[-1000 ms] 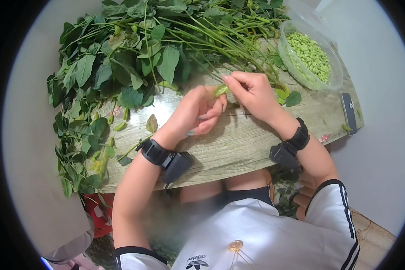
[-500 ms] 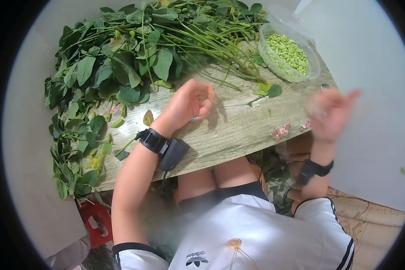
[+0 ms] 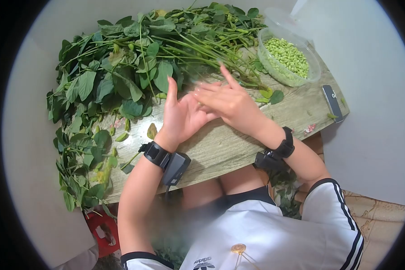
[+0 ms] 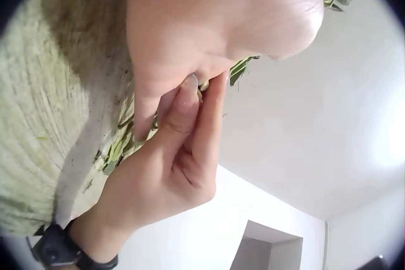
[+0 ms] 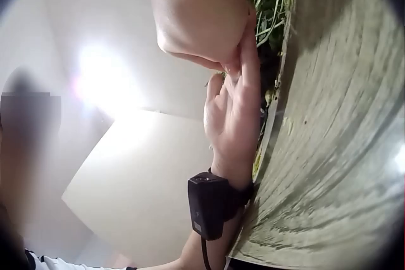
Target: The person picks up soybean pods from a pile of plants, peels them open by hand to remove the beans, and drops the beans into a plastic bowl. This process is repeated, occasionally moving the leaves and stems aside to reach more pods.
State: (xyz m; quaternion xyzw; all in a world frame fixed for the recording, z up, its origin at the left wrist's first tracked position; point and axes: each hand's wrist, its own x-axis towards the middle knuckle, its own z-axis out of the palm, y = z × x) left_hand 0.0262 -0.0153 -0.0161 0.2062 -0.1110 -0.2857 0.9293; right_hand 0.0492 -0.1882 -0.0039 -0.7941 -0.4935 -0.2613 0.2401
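Note:
My left hand (image 3: 184,114) is held palm up above the wooden table, thumb pointing away and fingers spread fairly straight. Over its palm and fingers reaches my right hand (image 3: 231,105), back upward, one outer finger raised. In the left wrist view the right thumb and forefinger pinch a small pale green bean (image 4: 204,85) beside the left hand's fingers; most of the bean is hidden. A clear plastic tub (image 3: 317,72) at the back right contains many shelled green beans (image 3: 287,56).
Leafy bean plants (image 3: 135,67) with stems and pods are heaped along the back and left. Loose pods (image 3: 122,137) and leaves lie at the left of the table (image 3: 220,148). A phone (image 3: 332,103) rests at the right edge. A red stool (image 3: 104,234) stands below left.
My right hand left the pod held between both hands, swung out to the right, and has come back over the left hand. The left hand has uncurled palm up; the pod is no longer seen there.

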